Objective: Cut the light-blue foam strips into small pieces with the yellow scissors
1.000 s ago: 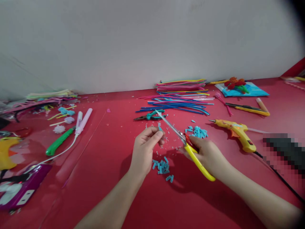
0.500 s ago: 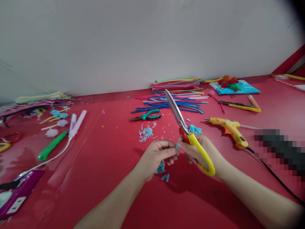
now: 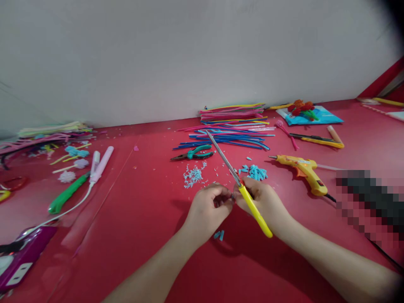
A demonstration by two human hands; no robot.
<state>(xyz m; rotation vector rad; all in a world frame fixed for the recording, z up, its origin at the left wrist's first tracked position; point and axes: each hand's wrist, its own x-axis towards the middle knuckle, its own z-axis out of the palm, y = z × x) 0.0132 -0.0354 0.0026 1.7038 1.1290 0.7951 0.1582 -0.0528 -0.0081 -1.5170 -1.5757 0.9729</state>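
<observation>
My left hand (image 3: 206, 210) is closed in a pinch on a small blue pipe cleaner piece (image 3: 233, 196), mostly hidden between the fingertips. Right beside it, my right hand (image 3: 268, 202) grips yellow-handled scissors (image 3: 255, 212) whose blades point up and to the left. The right fingertips meet the left ones at the piece. Beyond the hands lie a heap of blue fuzz clippings (image 3: 193, 176) and a pile of short blue pieces (image 3: 258, 173). A few more blue pieces (image 3: 221, 235) rest on the red table nearer to me, partly covered by the left hand.
Green-handled pliers (image 3: 194, 153) lie before bundles of pipe cleaners (image 3: 227, 141). At right are a yellow glue gun (image 3: 301, 168), a utility knife (image 3: 315, 139) and a blue packet (image 3: 328, 115). A pink hair straightener (image 3: 102, 166), a green-handled tool (image 3: 69, 191) and a purple power strip (image 3: 38, 248) occupy the left.
The scissors have turned, their blades swinging left and the handle now seen edge-on. My hands have rolled closer together around the piece, and more of the blue pile behind shows.
</observation>
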